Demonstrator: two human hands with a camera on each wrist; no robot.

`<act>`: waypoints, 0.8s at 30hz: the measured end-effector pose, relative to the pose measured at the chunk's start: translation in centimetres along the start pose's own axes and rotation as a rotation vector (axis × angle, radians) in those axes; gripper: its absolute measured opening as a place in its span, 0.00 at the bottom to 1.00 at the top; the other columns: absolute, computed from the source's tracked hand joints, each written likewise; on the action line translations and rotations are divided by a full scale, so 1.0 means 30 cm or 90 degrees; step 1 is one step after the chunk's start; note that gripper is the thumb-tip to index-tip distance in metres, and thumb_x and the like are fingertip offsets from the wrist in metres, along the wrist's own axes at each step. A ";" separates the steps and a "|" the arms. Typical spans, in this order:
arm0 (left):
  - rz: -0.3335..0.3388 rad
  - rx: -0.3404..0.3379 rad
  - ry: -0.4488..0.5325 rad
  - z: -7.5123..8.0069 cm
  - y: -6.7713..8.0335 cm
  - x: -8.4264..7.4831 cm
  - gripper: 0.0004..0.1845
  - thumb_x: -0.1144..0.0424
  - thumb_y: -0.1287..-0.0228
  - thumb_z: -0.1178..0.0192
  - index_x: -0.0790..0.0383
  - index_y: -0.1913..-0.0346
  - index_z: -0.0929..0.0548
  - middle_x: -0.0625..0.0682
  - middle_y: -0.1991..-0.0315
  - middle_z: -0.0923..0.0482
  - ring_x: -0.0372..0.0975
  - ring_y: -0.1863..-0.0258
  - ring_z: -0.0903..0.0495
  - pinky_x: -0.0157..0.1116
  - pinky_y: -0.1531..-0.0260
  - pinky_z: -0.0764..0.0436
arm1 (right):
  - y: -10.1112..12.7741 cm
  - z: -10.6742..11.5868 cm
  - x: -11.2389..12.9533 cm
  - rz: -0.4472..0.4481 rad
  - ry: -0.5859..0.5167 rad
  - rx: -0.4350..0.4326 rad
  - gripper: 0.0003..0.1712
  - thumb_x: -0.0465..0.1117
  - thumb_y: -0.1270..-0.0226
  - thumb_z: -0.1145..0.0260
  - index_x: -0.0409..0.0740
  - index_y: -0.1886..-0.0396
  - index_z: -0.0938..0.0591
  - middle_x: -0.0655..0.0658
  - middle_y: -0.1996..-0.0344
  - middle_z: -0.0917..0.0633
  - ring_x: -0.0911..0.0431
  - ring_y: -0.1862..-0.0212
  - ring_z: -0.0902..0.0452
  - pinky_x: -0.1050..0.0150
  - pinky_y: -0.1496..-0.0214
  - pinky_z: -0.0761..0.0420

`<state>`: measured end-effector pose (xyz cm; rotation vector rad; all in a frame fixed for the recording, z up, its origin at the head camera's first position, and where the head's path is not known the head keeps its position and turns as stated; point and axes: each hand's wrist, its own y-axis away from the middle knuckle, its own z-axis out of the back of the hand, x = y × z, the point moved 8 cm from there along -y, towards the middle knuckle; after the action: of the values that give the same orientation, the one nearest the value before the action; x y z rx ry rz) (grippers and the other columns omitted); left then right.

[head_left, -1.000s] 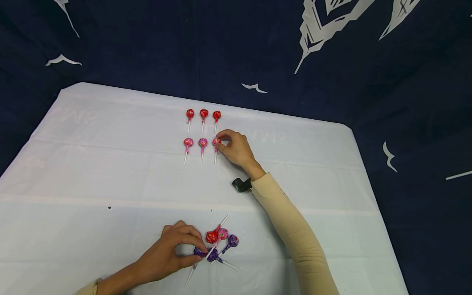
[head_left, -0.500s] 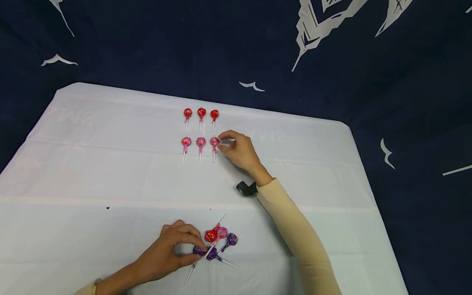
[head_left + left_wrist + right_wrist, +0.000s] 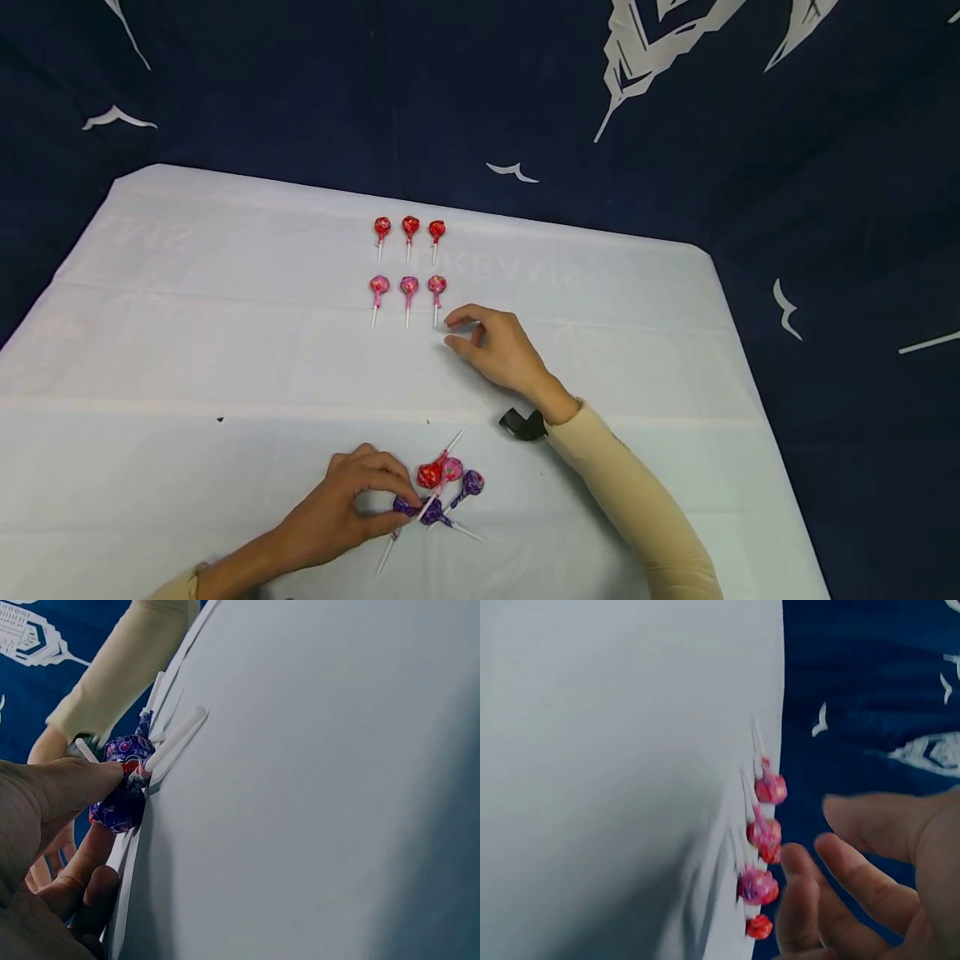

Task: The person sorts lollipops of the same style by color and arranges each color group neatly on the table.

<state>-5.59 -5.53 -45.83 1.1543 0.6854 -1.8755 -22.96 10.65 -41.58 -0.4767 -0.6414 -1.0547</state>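
Note:
My left hand [image 3: 341,508] is at a small pile of lollipops at the near side of the table. Its thumb and index finger pinch a purple lollipop [image 3: 403,505], partly hidden by the fingertips; the left wrist view shows its purple wrapper [image 3: 116,814] close up. Around it lie a red lollipop [image 3: 430,475], a pink lollipop [image 3: 453,469] and two more purple ones, sticks crossing. My right hand [image 3: 498,346] hovers with thumb and fingers apart, holding nothing, just right of the stick of the rightmost pink lollipop [image 3: 437,285].
Three pink lollipops make a row, sticks toward me. Behind them lies a row of three red lollipops [image 3: 410,226]. A white cloth [image 3: 225,333] covers the table, with a dark blue patterned curtain [image 3: 300,92] beyond. A black device [image 3: 522,425] sits at my right wrist.
My right hand has let go of the rightmost pink lollipop and drawn back toward me, slightly to the right. That lollipop stays in its row. My left hand has kept its place.

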 end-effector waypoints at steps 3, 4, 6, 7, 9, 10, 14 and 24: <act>-0.002 0.003 0.000 -0.002 -0.001 0.001 0.18 0.63 0.47 0.24 0.31 0.60 0.13 0.28 0.58 0.20 0.29 0.53 0.29 0.45 0.57 0.43 | 0.060 -0.003 0.016 0.003 0.010 -0.016 0.10 0.45 0.32 0.30 0.47 0.55 0.13 0.53 0.66 0.13 0.60 0.73 0.25 0.66 0.71 0.29; -0.002 0.004 -0.001 -0.002 -0.001 0.002 0.18 0.63 0.47 0.24 0.31 0.60 0.13 0.28 0.58 0.20 0.29 0.53 0.29 0.45 0.57 0.43 | 0.079 -0.004 0.023 0.003 0.014 -0.020 0.10 0.46 0.32 0.30 0.47 0.55 0.13 0.54 0.67 0.13 0.61 0.74 0.26 0.66 0.72 0.29; -0.003 0.005 -0.003 -0.002 -0.002 0.002 0.18 0.62 0.47 0.24 0.31 0.60 0.13 0.28 0.58 0.20 0.29 0.53 0.29 0.45 0.57 0.43 | 0.116 -0.010 0.041 0.009 0.025 -0.022 0.11 0.49 0.32 0.30 0.48 0.57 0.13 0.56 0.67 0.13 0.62 0.75 0.26 0.67 0.74 0.29; -0.004 0.005 -0.004 -0.002 -0.003 0.002 0.18 0.62 0.47 0.24 0.31 0.60 0.13 0.28 0.58 0.20 0.29 0.53 0.29 0.45 0.57 0.43 | 0.134 -0.014 0.051 0.013 0.031 -0.019 0.12 0.50 0.33 0.30 0.49 0.57 0.13 0.57 0.67 0.13 0.63 0.75 0.27 0.67 0.74 0.29; -0.003 0.005 -0.005 -0.003 -0.004 0.002 0.18 0.62 0.47 0.24 0.31 0.60 0.13 0.28 0.58 0.20 0.29 0.53 0.29 0.44 0.57 0.42 | 0.169 -0.022 0.073 0.021 0.045 -0.009 0.13 0.51 0.34 0.29 0.49 0.58 0.12 0.59 0.67 0.13 0.65 0.76 0.28 0.68 0.75 0.29; -0.002 0.005 -0.005 -0.002 -0.004 0.002 0.18 0.62 0.47 0.24 0.31 0.60 0.13 0.28 0.58 0.20 0.29 0.53 0.29 0.44 0.57 0.42 | 0.185 -0.027 0.084 0.026 0.052 -0.003 0.13 0.51 0.34 0.29 0.49 0.58 0.12 0.60 0.68 0.13 0.65 0.76 0.29 0.68 0.75 0.29; -0.002 0.006 -0.001 -0.004 -0.003 0.001 0.18 0.62 0.46 0.24 0.31 0.59 0.13 0.28 0.57 0.20 0.29 0.53 0.29 0.44 0.57 0.43 | 0.248 -0.049 0.120 0.040 0.075 0.027 0.12 0.51 0.36 0.27 0.50 0.59 0.12 0.62 0.69 0.14 0.68 0.79 0.32 0.70 0.76 0.30; -0.010 0.001 0.000 -0.002 0.000 -0.002 0.17 0.62 0.45 0.25 0.32 0.59 0.13 0.28 0.57 0.20 0.29 0.53 0.29 0.44 0.57 0.43 | 0.366 -0.087 0.116 0.018 0.070 0.116 0.10 0.48 0.40 0.25 0.55 0.60 0.13 0.61 0.66 0.13 0.66 0.76 0.30 0.71 0.72 0.30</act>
<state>-5.54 -5.47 -45.81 1.1533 0.6951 -1.8901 -11.17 11.39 -41.70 -0.2669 -0.6240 -0.9792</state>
